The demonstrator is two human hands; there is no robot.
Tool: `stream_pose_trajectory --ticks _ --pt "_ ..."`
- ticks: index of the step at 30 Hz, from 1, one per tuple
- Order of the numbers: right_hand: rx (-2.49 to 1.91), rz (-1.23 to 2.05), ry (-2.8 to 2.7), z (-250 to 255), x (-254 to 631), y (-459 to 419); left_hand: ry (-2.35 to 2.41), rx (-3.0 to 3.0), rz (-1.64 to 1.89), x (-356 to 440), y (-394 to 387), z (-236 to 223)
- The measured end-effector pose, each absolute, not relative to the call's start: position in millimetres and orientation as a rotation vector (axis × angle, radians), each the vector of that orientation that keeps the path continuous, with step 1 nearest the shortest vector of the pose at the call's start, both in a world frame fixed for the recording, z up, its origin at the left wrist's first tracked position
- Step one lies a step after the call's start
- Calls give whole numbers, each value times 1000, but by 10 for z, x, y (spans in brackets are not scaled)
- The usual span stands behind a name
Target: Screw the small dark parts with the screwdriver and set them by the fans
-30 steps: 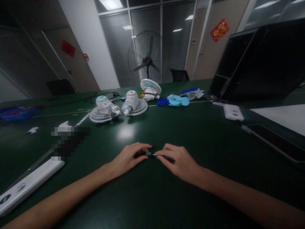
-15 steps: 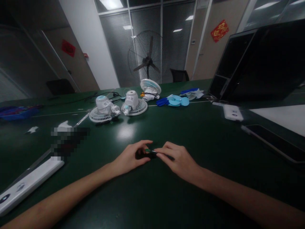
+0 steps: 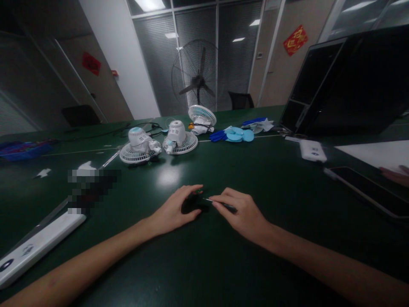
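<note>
My right hand is closed around a thin tool, seemingly a small screwdriver, with a dark handle and a narrow metal tip pointing left. Facing it, my left hand lies on the green table, its thumb and fingers curved round a dark area. A tiny green piece shows by the left fingertips. What else that hand holds is too dark to make out. A short gap separates the tool's tip from the left fingers.
Beyond my hands stand white fan parts beside light blue fan blades. A white power strip-like bar lies left. On the right are a phone-like dark slab, a white box, a monitor and another person's hand.
The screwdriver tip has drawn back slightly from the left fingers. The green piece has shifted up a little with the left fingertips. Another person's hand has appeared at the right edge.
</note>
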State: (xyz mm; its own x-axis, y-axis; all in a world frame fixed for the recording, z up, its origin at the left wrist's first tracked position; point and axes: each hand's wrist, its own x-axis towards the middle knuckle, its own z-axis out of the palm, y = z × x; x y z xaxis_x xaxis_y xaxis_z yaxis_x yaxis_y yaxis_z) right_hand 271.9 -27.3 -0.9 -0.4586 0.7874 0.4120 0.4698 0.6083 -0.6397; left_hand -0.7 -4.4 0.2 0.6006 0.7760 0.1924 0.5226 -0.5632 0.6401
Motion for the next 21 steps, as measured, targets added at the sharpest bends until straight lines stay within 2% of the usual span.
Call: stream_pose_trajectory --ticks 8,17,21 --pt "-967 547 -2137 -5 2723 -283 907 2564 570 -71 39 -3" --pt "-910 644 -2138 -14 2732 -296 1769 2475 707 -1510 1008 -114" --pt "-914 631 -2134 -17 2728 -293 1900 2388 736 -1824 1108 -135"
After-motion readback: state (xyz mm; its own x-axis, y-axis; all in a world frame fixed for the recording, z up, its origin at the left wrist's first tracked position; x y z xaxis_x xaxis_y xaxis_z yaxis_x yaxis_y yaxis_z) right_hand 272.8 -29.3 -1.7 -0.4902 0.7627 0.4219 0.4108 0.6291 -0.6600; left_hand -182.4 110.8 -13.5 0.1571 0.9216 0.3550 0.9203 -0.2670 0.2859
